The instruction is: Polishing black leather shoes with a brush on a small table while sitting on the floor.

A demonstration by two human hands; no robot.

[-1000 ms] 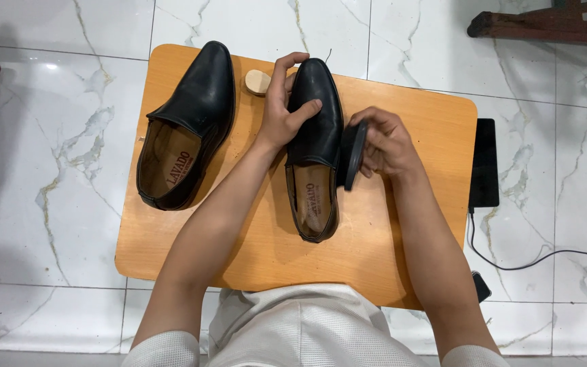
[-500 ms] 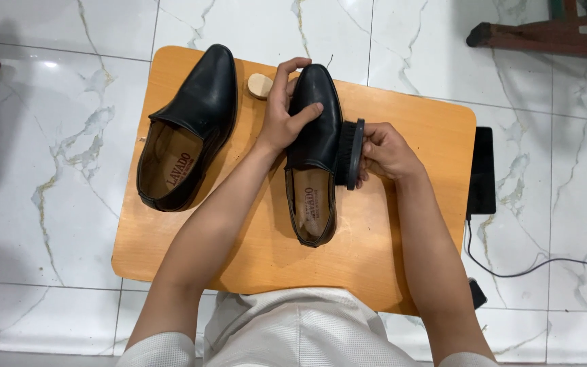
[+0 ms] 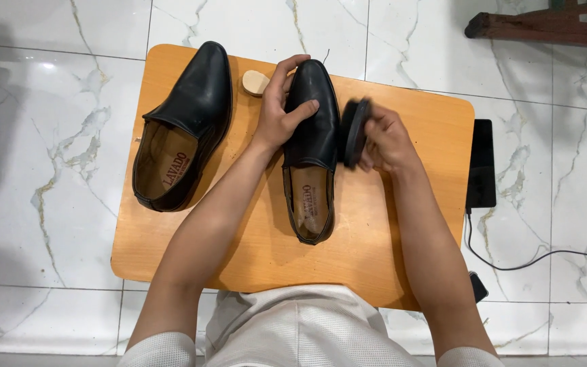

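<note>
left shoe (image 3: 183,129): black loafer on the desk (image 3: 416,224), far left, untouched; toe points away and slightly right, heel near, opening up, tan insole showing.
knob (image 3: 255,83): small round tan wooden piece on the desk, between the two toes, just left of the left hand.
left hand (image 3: 281,109): grip closed around the toe half of the right shoe; thumb over the top, fingers curled round its left side.
right shoe (image 3: 312,149): black loafer at desk centre, sole down; long axis runs near-to-far, toe away, heel toward the person; opening up, only the printed insole inside.
brush (image 3: 355,132): dark, oval, on edge, touching the shoe's right side near the vamp.
right hand (image 3: 387,141): grip closed on the brush, just right of the shoe.
black slab (image 3: 482,163): flat, off the desk's right edge, cable trailing over the marble floor (image 3: 49,204).
</note>
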